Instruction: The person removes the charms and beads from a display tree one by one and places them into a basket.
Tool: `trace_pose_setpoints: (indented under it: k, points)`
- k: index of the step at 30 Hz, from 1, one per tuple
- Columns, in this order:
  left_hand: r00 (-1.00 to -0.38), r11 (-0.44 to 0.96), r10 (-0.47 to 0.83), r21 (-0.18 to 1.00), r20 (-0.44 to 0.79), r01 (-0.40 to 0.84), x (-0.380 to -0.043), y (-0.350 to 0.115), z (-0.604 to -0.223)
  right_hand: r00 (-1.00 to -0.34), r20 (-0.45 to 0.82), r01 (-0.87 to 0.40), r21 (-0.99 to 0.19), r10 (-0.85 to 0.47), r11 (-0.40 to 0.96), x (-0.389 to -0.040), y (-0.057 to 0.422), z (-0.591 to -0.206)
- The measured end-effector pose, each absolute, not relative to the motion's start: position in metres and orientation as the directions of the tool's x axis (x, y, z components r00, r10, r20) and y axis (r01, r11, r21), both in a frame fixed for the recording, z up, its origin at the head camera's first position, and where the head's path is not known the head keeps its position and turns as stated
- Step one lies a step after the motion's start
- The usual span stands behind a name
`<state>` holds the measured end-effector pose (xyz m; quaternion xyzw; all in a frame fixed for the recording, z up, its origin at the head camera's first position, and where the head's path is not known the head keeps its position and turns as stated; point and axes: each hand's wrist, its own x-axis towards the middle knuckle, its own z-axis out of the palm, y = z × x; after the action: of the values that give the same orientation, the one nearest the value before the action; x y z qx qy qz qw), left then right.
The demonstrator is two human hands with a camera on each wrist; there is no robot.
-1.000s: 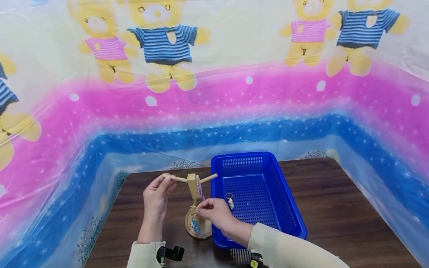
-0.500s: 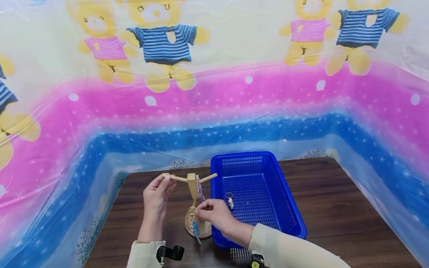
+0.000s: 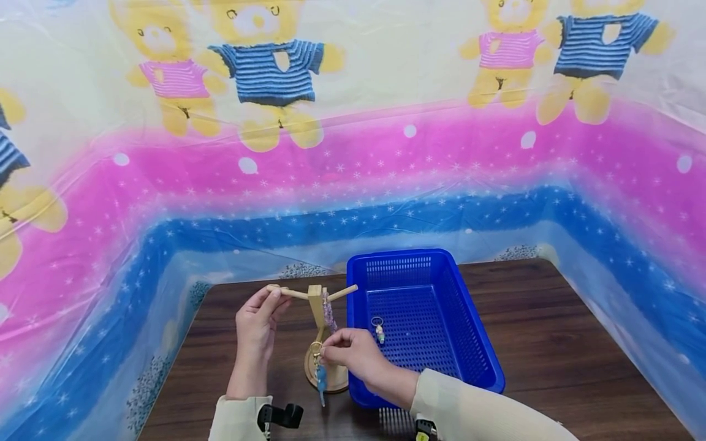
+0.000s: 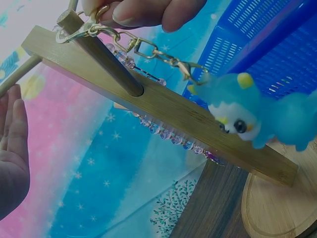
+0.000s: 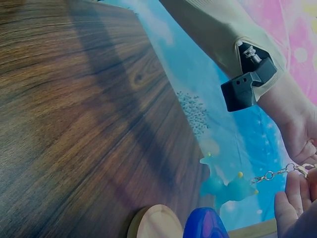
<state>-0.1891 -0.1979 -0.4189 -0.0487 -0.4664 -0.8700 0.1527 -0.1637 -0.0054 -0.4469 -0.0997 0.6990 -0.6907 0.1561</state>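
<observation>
Moved since the earlier frames: the blue animal keychain [image 3: 322, 378], its charm swung inward and now hanging nearly straight.

Right hand [image 3: 355, 352]: thumb and forefinger pinching the keychain by its gold ring; charm dangling below on a short chain. Ring at the tip of the stand's near peg; whether looped round it, cannot tell.

Left hand [image 3: 258, 318]: fingertips pinching the left peg of the wooden stand [image 3: 315, 300].

Stand: upright, square post, round base [image 3: 334, 384]; one pink beaded strand [image 3: 330, 315] hanging beside the post.

Blue basket [image 3: 475, 331]: plastic, perforated, just right of the stand; one pale figurine keychain [image 3: 379, 331] inside, toward its left side.

Tabletop [image 3: 551, 343]: dark wood grain.

Backdrop [image 3: 353, 202]: cloth, printed bears, pink and blue bands.
</observation>
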Motion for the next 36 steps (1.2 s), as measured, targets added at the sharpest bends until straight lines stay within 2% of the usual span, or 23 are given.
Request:
trace_pose_setpoints:
  k: [36]
  points:
    - [-0.945,-0.509,-0.223,0.798,0.238,0.322,-0.1899,-0.1972,-0.4203,-0.916,-0.070,0.076,-0.997,-0.395,-0.002,-0.1567,0.0034,-0.4447]
